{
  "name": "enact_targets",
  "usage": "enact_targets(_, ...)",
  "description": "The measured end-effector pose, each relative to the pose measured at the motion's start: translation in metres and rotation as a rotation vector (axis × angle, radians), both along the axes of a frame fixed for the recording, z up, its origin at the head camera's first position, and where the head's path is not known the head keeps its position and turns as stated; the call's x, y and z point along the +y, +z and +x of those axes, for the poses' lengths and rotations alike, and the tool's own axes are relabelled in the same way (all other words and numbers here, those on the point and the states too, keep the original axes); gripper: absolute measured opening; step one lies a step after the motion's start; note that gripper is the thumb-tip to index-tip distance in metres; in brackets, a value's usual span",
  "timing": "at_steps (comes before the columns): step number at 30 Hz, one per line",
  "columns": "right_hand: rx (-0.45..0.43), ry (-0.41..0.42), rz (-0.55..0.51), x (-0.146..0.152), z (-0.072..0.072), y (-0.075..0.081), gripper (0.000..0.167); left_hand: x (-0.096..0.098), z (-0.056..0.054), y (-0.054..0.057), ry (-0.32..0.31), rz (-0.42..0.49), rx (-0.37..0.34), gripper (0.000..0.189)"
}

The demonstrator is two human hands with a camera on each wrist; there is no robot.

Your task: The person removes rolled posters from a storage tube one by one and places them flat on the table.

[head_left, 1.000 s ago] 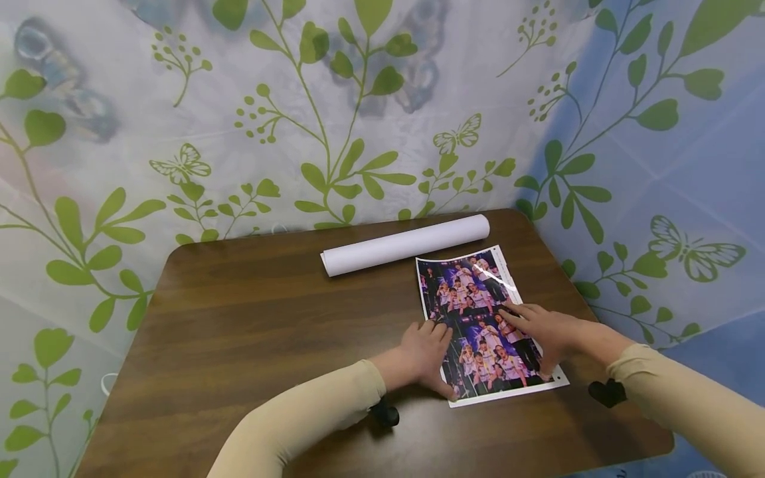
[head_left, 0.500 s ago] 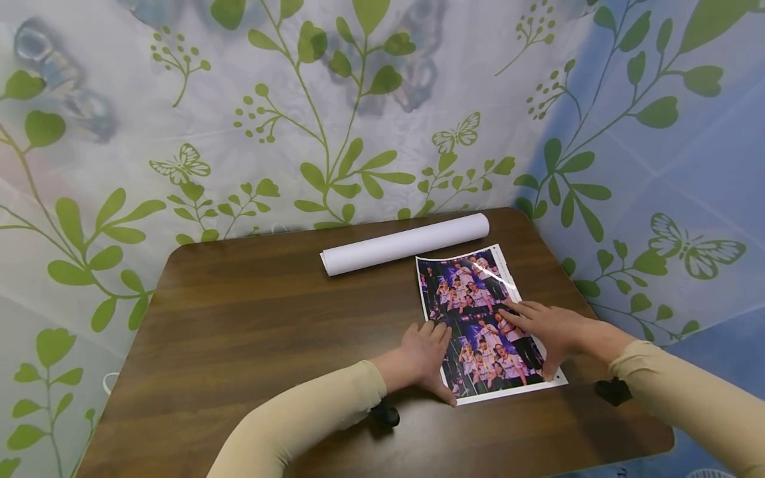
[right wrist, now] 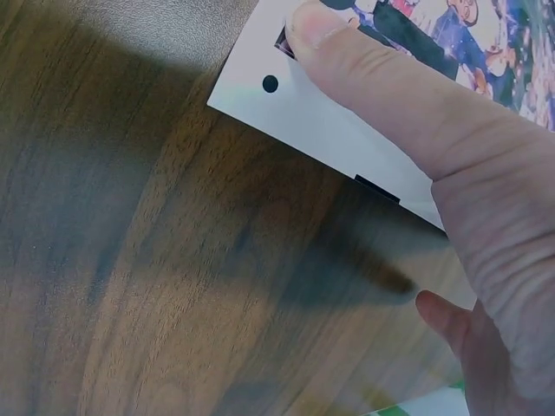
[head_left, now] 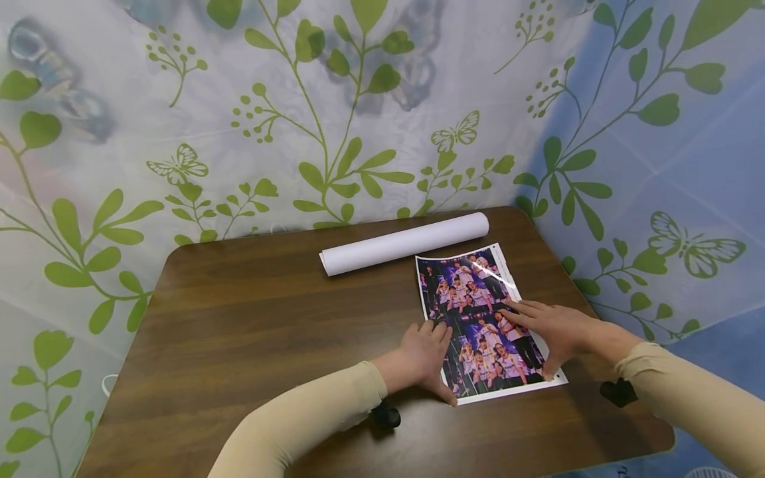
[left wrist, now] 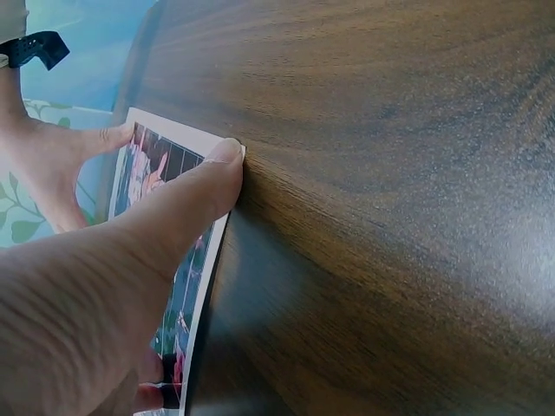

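Observation:
A glossy photo sheet (head_left: pixel 472 318) with a white border lies on the brown table, printed with two similar group pictures, one above the other. My left hand (head_left: pixel 423 355) rests along its left edge, fingers spread. The left thumb presses on the near left corner, as the left wrist view shows close up. Over the right edge lies my right hand (head_left: pixel 556 332), its fingers stretched onto the lower picture. In the right wrist view the right thumb (right wrist: pixel 373 74) rests on the sheet near a corner with a black dot on the white border.
A rolled white paper (head_left: pixel 406 243) lies on the wooden table (head_left: pixel 269 318) just beyond the sheet's far edge. Dark wrist straps show under both sleeves. Leaf-printed cloth (head_left: pixel 239 119) hangs behind the table and on the right.
My right hand has shifted very slightly to the right, and the sheet's near edge has moved slightly. The left hand stays in place.

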State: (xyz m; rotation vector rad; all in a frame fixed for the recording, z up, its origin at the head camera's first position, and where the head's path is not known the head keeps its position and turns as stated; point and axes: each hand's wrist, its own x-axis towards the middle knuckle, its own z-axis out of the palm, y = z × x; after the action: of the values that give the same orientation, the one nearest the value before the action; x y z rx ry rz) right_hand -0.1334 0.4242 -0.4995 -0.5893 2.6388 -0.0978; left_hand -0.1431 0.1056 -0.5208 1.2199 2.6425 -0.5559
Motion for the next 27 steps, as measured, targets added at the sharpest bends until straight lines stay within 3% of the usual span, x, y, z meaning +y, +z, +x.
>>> enact_targets(18, -0.037, -0.014, 0.004, -0.006, -0.002, 0.000, 0.141, 0.000, 0.000, 0.001, 0.010, 0.011, -0.033, 0.138)
enact_targets(27, -0.136, -0.089, -0.086, -0.011, -0.002, 0.000, 0.135, -0.003, -0.001, 0.005, 0.018, 0.048, -0.103, 0.127)
